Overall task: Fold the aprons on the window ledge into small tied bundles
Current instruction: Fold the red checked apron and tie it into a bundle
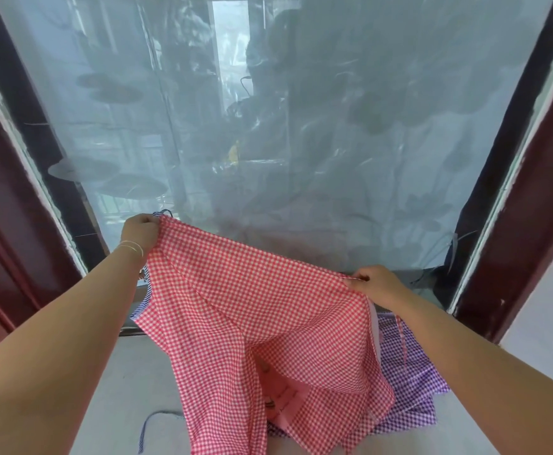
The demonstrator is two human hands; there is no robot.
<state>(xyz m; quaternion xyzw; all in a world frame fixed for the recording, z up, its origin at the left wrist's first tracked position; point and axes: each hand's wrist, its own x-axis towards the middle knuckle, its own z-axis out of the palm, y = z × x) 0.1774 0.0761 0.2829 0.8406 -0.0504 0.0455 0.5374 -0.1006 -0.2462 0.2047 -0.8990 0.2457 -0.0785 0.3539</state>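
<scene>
Seen from a camera worn on the head, two bare forearms reach forward over a grey window ledge (130,382); between them a red-and-white checked apron (252,310) is held up and spread wide, its top edge stretched from upper left to lower right, its lower part hanging down in folds onto the ledge; the left hand (140,233), raised higher, has its grip clamped on the apron's upper left corner, fingers curled round the cloth, with thin bracelets (132,246) on the wrist; the right hand (372,284), lower and nearer the window frame, has its grip pinched together on the opposite corner between thumb and fingers; a pink patch (283,402) with small dark marks shows inside the apron's folds, but any writing on it is too small to read; under and to the right of the red apron lies a purple-and-white checked apron (413,382), flat on the ledge; a blue-and-white checked cloth (140,308) peeks out behind the red apron's left edge, and a thin blue checked strap (152,428) trails on the ledge at lower left; behind, a large window pane (268,126) covered with wrinkled translucent film shows blurred shapes outside; dark red-brown frames (531,224) stand at both sides.
</scene>
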